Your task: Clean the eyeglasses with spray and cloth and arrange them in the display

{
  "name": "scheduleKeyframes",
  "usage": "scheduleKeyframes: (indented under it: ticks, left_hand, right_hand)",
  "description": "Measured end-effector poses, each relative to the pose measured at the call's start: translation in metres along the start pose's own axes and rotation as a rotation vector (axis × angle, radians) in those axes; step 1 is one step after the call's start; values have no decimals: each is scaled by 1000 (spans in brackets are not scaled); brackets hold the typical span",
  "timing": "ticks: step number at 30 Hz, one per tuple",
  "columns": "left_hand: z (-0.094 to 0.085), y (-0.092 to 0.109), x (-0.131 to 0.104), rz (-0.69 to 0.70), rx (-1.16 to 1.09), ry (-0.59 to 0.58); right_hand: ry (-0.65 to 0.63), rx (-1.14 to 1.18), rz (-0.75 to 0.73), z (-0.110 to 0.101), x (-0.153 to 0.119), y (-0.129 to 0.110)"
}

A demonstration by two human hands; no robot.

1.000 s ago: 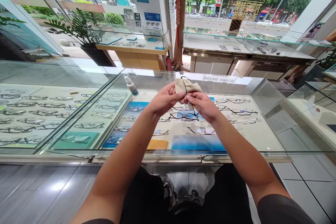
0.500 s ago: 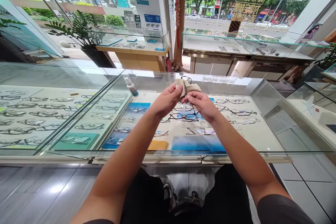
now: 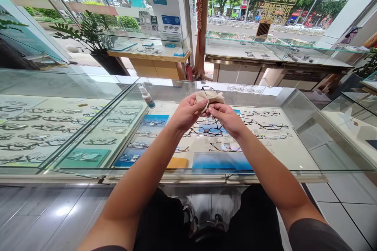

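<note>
A pair of dark-framed eyeglasses [image 3: 207,88] is held above the glass counter, one rim showing beyond a beige cleaning cloth [image 3: 216,97]. My left hand [image 3: 188,113] is closed, its thumb pressing the cloth against the glasses. My right hand [image 3: 226,117] pinches the frame close to my left fingertips, under the cloth's near edge. One dark temple hangs down beside my right fingers. Cloth and fingers hide most of the lenses. A spray bottle [image 3: 147,97] with a white top stands on the counter left of my hands.
Under the glass of the display counter [image 3: 300,133] lie rows of eyeglasses [image 3: 37,137], blue cards and a yellow case [image 3: 177,163]. More glass showcases [image 3: 241,49] stand by the windows, with a potted plant [image 3: 107,60] and a fire extinguisher [image 3: 189,72].
The cloth has spread over the dark rim that crossed in front of it, and the glasses have turned slightly. Both hands stay in nearly the same place.
</note>
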State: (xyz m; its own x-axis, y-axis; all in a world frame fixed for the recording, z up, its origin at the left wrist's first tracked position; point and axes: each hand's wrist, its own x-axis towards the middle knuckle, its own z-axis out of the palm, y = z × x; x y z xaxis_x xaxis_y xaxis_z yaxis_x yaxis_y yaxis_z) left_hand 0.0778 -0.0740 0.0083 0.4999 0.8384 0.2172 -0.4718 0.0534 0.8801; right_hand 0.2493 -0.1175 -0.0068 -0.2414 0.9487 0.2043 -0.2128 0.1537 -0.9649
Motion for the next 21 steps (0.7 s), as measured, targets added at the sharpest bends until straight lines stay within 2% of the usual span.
scheduleKeyframes:
  ticks: [8, 21]
  left_hand:
    - [-3, 0, 1, -60, -15, -22]
    - [-13, -5, 2, -179, 111, 5]
  right_hand:
    - [-61, 0, -48, 0, 0, -2]
    - [-41, -54, -63, -3, -1, -5]
